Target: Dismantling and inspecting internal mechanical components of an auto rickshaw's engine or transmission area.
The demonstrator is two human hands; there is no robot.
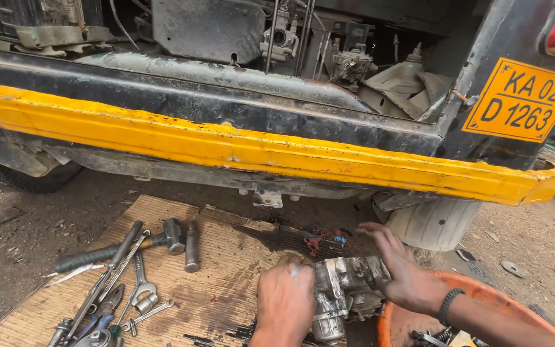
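two bare hands grip a grimy grey cast-metal engine part (345,292) on a sheet of brown corrugated cardboard (181,283) behind a vehicle with a yellow bumper (252,151).

the left hand (285,302) is closed over the part's near side, fingers curled around it, perhaps also pinching a small tool, though that is hard to make out. the right hand (399,270) presses the far side, fingers spread over the casting. it looks heavy, rigid and oily, best held by its blocky body. a hammer (120,247), spanners (141,289) and pliers (101,311) lie left; an orange tub (483,292) sits right.
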